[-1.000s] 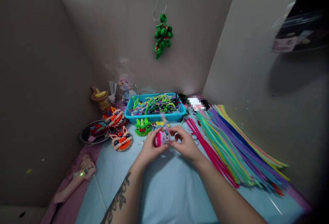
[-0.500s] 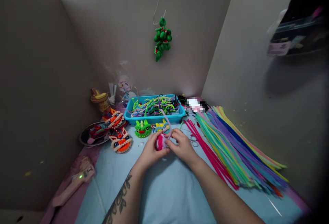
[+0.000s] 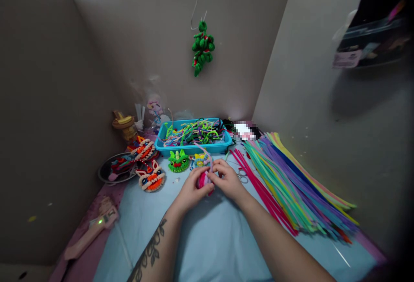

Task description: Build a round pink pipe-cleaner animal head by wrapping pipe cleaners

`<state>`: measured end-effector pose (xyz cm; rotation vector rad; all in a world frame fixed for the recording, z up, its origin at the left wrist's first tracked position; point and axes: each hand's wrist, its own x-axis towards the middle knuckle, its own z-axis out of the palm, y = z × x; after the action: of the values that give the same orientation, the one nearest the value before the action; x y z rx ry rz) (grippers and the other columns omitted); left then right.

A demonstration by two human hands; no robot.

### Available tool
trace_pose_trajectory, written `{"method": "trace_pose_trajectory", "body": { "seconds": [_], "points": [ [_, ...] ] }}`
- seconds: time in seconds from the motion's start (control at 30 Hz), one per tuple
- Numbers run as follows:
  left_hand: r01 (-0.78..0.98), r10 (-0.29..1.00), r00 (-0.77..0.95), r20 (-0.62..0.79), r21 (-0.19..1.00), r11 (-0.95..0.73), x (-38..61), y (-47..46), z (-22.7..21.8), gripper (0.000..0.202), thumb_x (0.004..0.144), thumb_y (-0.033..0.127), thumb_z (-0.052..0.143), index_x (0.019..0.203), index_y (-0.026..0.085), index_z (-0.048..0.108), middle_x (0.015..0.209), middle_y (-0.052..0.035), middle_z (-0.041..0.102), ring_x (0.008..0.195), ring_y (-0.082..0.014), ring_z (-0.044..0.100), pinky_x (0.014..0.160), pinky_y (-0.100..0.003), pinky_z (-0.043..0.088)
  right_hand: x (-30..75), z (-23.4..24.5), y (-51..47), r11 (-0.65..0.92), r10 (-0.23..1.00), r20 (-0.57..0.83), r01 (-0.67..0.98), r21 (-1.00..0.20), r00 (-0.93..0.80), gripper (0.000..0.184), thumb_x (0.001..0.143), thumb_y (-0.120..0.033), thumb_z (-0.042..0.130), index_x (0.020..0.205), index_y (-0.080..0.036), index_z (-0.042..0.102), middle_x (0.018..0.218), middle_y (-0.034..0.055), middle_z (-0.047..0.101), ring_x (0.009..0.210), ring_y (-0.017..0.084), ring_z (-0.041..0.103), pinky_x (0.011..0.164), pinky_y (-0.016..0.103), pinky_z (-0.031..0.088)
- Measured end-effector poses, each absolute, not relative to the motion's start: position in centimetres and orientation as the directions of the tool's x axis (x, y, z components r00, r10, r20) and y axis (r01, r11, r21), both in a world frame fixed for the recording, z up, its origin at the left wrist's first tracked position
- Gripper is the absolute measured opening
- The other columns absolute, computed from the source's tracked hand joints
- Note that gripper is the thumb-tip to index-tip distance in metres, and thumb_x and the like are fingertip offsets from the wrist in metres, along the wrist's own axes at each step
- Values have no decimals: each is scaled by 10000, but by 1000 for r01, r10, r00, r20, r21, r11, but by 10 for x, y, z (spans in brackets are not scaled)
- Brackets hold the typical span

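A small pink pipe-cleaner figure (image 3: 203, 180) sits between both hands above the light blue table cover (image 3: 210, 247). My left hand (image 3: 189, 192) cups it from the left, fingers closed round it. On its right side my right hand (image 3: 228, 180) pinches it, with a lilac pipe cleaner (image 3: 207, 155) curving up from the fingers. Just behind lie a green horned figure (image 3: 177, 161) and a small yellow and blue figure (image 3: 199, 160).
A blue tray (image 3: 194, 146) of mixed pipe cleaners stands behind. A wide fan of coloured pipe cleaners (image 3: 291, 183) lies to the right, small scissors (image 3: 241, 173) beside it. Orange and white figures (image 3: 150, 177), a dark dish (image 3: 111, 170) and a pink glue gun (image 3: 89, 234) are left. Cardboard walls surround; a green figure (image 3: 202, 49) hangs.
Both hands have closed in tighter on the pink figure and shifted slightly left. The lilac pipe cleaner has come up and now bends over the figure.
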<state>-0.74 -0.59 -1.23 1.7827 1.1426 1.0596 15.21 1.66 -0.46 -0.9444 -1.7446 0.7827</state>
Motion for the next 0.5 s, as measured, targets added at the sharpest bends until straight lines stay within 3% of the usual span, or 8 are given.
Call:
{"method": "trace_pose_trajectory", "body": {
  "seconds": [0.27, 0.5],
  "points": [
    [291, 901, 360, 240, 889, -353, -4, -6, -11, 405, 735, 261, 685, 1131, 196, 628, 1136, -94, 584, 1092, -240, 530, 994, -382, 380, 151, -6, 22, 378, 923, 362, 131, -916, -134, 197, 740, -306, 614, 620, -178, 523, 873, 22, 426, 688, 125, 465, 565, 239, 384],
    [306, 929, 275, 248, 893, -329, -8, -5, -15, 631, 645, 272, 760, 1231, 199, 539, 1239, -121, 515, 1184, -285, 464, 1023, -435, 342, 150, -15, 27, 336, 941, 337, 107, -936, -11, 214, 781, -372, 594, 679, -184, 585, 750, 17, 523, 745, 168, 502, 702, 292, 409]
  ]
}}
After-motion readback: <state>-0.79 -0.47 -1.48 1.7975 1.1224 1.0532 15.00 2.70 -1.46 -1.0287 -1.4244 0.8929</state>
